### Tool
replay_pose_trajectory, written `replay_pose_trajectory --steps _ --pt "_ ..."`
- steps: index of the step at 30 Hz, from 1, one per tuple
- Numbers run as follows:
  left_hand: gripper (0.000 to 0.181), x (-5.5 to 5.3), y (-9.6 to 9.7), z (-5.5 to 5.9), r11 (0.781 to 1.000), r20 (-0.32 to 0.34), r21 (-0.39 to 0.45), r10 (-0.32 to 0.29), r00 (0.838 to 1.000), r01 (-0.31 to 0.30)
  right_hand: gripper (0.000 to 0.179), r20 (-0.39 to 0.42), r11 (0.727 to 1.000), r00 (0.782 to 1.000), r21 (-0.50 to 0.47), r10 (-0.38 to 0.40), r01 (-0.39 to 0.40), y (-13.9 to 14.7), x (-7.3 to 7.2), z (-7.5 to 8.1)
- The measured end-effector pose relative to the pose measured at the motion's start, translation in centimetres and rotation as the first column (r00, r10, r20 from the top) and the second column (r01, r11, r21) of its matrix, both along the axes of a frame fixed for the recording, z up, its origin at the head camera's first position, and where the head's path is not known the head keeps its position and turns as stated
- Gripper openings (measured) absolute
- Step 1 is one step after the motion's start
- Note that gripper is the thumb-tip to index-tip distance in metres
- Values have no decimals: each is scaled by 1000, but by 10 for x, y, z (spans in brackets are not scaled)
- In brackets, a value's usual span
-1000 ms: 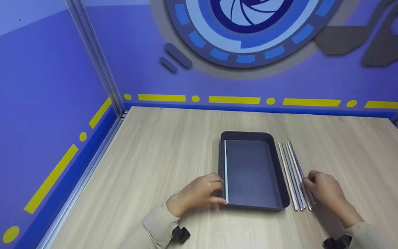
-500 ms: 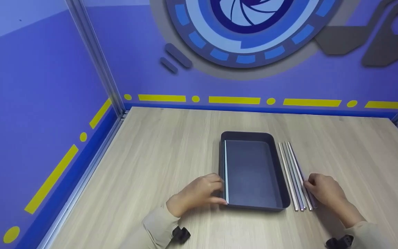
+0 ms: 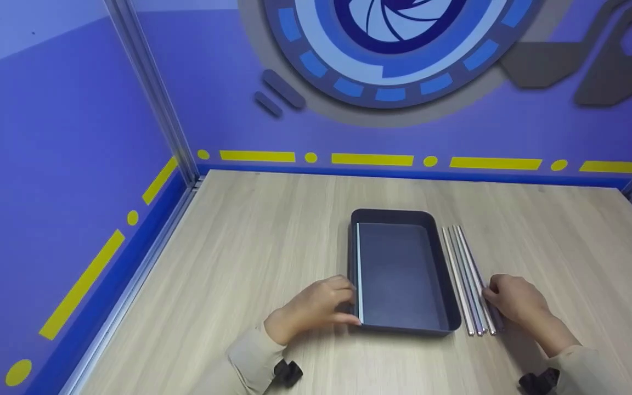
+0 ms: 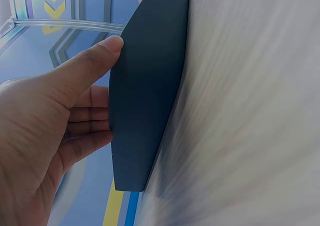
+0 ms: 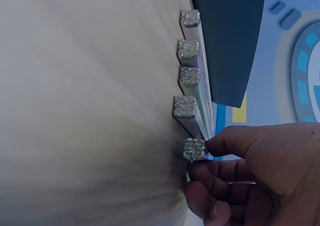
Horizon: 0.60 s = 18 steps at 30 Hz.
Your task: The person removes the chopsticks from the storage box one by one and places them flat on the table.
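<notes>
My left hand grips the near-left corner of a dark grey tray, thumb on the rim and fingers partly hidden behind the wall. Inside, a pale chopstick lies along the left wall. Beside the tray on the right, several metallic chopsticks lie nearly parallel, with their square, patterned ends toward me. My right hand is at the outermost one. The right wrist view shows thumb and forefinger pinching that chopstick close to its square end, the other fingers curled below.
A wood-grain table carries everything. Blue printed panels rise behind and to the left, joined by a metal corner post. The tray's right wall stands close to the chopstick row. Black wrist cameras sit at both cuffs.
The outermost chopstick and the right hand have shifted very slightly. The left hand and the tray stay where they were.
</notes>
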<state>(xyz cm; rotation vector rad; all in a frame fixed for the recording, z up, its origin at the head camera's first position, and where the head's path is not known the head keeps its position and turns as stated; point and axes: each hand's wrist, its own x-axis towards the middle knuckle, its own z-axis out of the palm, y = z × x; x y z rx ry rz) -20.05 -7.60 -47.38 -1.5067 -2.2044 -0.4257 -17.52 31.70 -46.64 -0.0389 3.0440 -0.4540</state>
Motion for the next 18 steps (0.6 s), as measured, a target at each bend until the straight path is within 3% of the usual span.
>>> replay_pose_trajectory --steps 18 --pt "37 1 -1 2 1000 0 -23 19 1000 -19 24 17 1000 1000 4 -4 4 0 0 4"
